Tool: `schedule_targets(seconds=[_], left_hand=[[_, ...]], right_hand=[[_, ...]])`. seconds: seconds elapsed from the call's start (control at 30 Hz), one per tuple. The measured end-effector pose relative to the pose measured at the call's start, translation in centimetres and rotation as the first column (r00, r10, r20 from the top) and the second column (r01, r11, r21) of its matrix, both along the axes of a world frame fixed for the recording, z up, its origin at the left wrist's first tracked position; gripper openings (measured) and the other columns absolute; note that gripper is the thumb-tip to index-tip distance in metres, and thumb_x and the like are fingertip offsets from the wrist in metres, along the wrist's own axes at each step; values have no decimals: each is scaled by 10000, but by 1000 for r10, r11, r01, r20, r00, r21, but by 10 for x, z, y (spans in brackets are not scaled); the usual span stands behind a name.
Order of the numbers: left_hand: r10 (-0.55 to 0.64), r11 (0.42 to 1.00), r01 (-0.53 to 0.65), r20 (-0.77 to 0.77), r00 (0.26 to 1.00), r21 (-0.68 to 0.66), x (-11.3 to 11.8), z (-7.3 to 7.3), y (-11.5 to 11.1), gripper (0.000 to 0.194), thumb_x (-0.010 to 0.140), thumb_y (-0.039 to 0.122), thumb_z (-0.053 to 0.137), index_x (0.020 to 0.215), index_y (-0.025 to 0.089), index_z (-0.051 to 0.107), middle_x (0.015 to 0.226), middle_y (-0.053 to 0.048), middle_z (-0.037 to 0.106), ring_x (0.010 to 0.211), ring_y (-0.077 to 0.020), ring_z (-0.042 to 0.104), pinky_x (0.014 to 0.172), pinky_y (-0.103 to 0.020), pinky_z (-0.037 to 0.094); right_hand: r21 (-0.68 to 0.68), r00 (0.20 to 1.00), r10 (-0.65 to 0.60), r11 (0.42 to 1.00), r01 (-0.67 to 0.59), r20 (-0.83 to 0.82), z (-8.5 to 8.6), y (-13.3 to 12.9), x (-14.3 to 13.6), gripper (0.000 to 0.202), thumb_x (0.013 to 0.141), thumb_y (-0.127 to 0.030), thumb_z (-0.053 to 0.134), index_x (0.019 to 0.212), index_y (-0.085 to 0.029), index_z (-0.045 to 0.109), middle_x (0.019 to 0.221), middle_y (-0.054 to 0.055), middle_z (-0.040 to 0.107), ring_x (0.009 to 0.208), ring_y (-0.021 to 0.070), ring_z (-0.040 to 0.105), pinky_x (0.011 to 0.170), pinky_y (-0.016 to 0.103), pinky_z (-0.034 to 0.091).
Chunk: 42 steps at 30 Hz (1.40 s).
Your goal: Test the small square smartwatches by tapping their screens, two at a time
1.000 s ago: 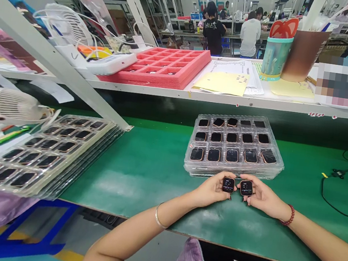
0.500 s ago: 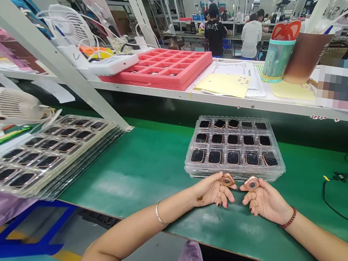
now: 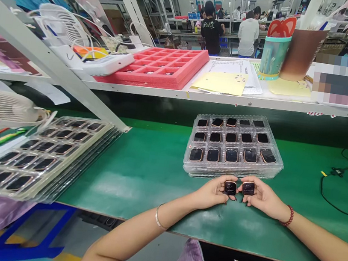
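Fingers of the left hand and right hand, each closed in a pinch on one small, square, rounded-cornered watch body with black glass and a copper-coloured frame: the left watch and the right watch. Both lie just above the bench, a green-topped surface, side by side with a narrow gap, glass towards the viewer; marks on the glass are too faint to read. Sound handling would likely keep the grip on the frame edges, the fingertips off the glass, both faces at one angle to the light, and the frames from knocking. Just beyond the hands, a stack of clear plastic compartment trays carries similar watches in rows. Well to the left, a second stack of trays, cream-edged, is likewise filled; to the right, a thin black cable with a connector.
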<state>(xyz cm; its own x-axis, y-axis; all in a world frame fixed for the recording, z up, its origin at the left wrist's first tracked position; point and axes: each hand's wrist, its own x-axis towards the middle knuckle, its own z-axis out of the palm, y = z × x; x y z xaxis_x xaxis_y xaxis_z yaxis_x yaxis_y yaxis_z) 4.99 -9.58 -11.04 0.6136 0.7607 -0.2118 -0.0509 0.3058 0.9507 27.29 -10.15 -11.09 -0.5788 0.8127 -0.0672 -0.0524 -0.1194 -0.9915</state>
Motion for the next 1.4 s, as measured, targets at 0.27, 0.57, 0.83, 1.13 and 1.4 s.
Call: schedule_targets(seconds=[0.27, 0.57, 0.83, 1.13, 1.4], left_hand=[[26, 997, -22, -62, 998, 73, 4, 4, -5, 439, 724, 174, 635, 1142, 163, 502, 1010, -104, 635, 813, -183, 659, 619, -244, 462], [35, 994, -27, -74, 997, 109, 4, 3, -4, 372, 774, 201, 589, 1136, 163, 512, 984, -92, 629, 756, -154, 661, 576, -213, 454], [38, 995, -33, -51, 998, 99, 3, 2, -4, 407, 730, 165, 617, 1128, 159, 530, 995, -96, 643, 774, -165, 656, 606, -234, 455], [50, 993, -40, -87, 995, 113, 4, 4, -4, 375, 761, 211, 602, 1127, 158, 541, 991, -100, 644, 759, -165, 662, 576, -219, 441], [42, 994, -38, -42, 998, 100, 4, 3, -5, 413, 708, 125, 614, 1115, 165, 553, 987, -87, 663, 765, -162, 662, 707, -281, 475]], right_hand=[[120, 994, -41, 992, 29, 99, 2, -4, -5, 325, 765, -131, 578, 1070, -208, 497, 894, 26, 599, 698, 128, 578, 639, 277, 515], [166, 987, -46, 986, 20, 157, -1, -5, -4, 318, 763, -105, 541, 1060, -216, 520, 867, 27, 614, 696, 139, 580, 615, 276, 529], [208, 982, -31, 978, -8, 185, -1, -5, -3, 332, 759, -110, 551, 1074, -212, 526, 896, 35, 626, 731, 150, 597, 631, 274, 520], [189, 985, -49, 982, 16, 168, 1, -5, -4, 306, 766, -105, 540, 1051, -215, 523, 883, 28, 617, 685, 137, 587, 638, 286, 527], [186, 988, -42, 983, 14, 150, -1, -4, -4, 332, 752, -71, 522, 1051, -215, 514, 902, 26, 612, 707, 140, 601, 674, 296, 527]])
